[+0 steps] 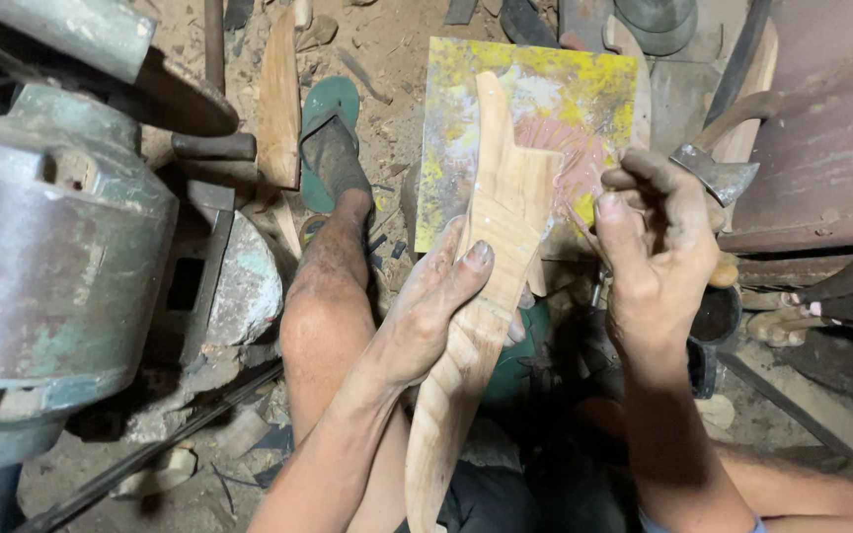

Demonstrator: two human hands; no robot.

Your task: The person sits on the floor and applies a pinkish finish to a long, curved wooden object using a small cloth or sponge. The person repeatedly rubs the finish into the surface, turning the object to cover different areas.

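In the head view, the left hand (436, 301) is clamped around a long carved wooden piece (491, 257), thumb laid across its face and fingers wrapped behind. The piece's long axis runs from near the person's lap up and away, past the left hand toward a yellow-stained board (535, 89) lying on the floor beyond. The right hand (649, 247) sits just to the right of the wood's upper part — fingers curled together, pinched as if on something small, though what it holds cannot be told. The left hand is the nearer one, already on the wood; a hatchet (718, 168) rests just beyond the right hand.
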